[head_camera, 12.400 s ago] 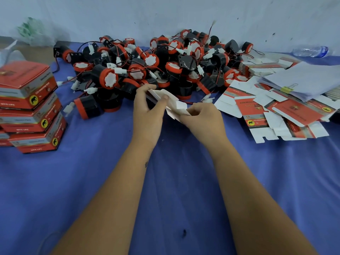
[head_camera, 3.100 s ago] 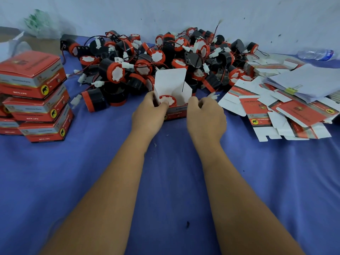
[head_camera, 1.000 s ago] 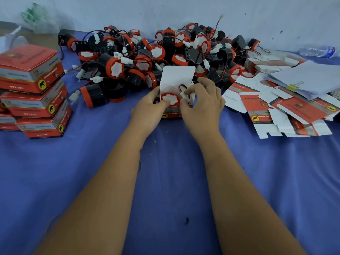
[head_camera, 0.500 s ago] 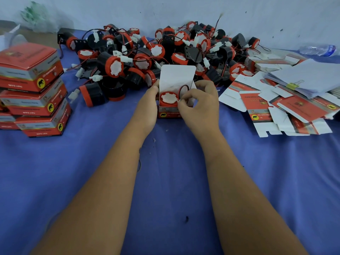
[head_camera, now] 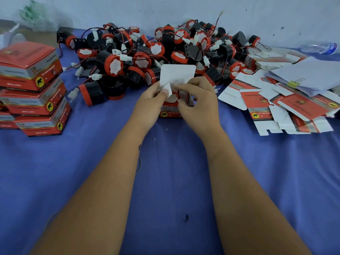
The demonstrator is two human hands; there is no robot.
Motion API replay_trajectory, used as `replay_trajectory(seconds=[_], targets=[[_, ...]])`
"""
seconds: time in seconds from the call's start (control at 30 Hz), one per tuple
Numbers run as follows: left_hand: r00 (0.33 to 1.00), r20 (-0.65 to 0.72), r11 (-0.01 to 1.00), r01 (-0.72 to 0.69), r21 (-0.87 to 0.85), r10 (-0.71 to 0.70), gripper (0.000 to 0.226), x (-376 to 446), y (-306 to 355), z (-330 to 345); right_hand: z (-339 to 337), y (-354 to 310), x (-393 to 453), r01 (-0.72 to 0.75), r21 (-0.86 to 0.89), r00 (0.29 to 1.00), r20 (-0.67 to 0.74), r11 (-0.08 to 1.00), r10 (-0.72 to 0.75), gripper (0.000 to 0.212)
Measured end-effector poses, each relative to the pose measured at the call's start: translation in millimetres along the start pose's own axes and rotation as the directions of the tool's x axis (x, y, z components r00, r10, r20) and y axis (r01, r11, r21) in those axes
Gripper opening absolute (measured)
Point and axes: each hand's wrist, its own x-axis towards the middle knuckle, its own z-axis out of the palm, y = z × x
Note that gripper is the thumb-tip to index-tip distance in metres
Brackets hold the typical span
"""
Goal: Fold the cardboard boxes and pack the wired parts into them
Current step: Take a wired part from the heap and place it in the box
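A small red cardboard box (head_camera: 170, 112) stands on the blue counter (head_camera: 165, 181) just in front of the heap of wired parts (head_camera: 165, 52), its white lid flap (head_camera: 177, 74) standing upright. Inside it a red-rimmed wired part (head_camera: 173, 100) is partly visible, with a loop of red wire (head_camera: 187, 98) rising from the opening; how deep the part sits is hard to tell behind the fingers. The left hand (head_camera: 151, 102) pinches a small white side flap (head_camera: 168, 90) at the box's left edge between thumb and curled fingers. The right hand (head_camera: 199, 100) has its fingers curled over the right side of the opening, fingertips at the wire and the flap there.

At the left edge, closed red boxes (head_camera: 35, 89) are stacked in a leaning pile. To the right lie flat unfolded boxes (head_camera: 276, 102), overlapping one another, with a sheaf of white papers (head_camera: 309, 74) held by a yellow binder clip (head_camera: 296, 82) resting on top. A clear plastic bottle (head_camera: 320, 47) lies on its side by the wall.
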Motion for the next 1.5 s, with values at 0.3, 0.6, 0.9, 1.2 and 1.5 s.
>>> replay_trajectory(seconds=[0.3, 0.6, 0.9, 1.2, 1.5], targets=[[1.0, 0.006, 1.0, -0.003, 0.029, 0.003, 0.037, -1, 2, 1, 7, 1, 0, 0.058, -0.251, 0.998, -0.001, 0.966, -0.06, 0.013], [1.0, 0.009, 0.998, -0.007, 0.069, 0.006, 0.043, -3, 4, 3, 2, 1, -1, -0.158, 0.066, 0.987, -0.008, 0.985, 0.159, 0.047], [0.999, -0.021, 0.999, -0.031, 0.029, 0.031, 0.045, -2, 0, 4, 2, 6, 1, -0.278, 0.206, 0.959, 0.004, 0.938, 0.283, 0.021], [0.998, 0.004, 0.998, -0.063, -0.013, 0.063, 0.037, -1, 0, 4, 2, 14, 7, -0.511, 0.541, 0.854, 0.227, 0.668, 0.469, 0.048], [0.982, -0.061, 0.984, -0.176, 0.035, 0.177, 0.026, 0, -2, 0, -3, 16, 7, -0.479, 0.533, 0.875, 0.22, 0.698, 0.432, 0.035]])
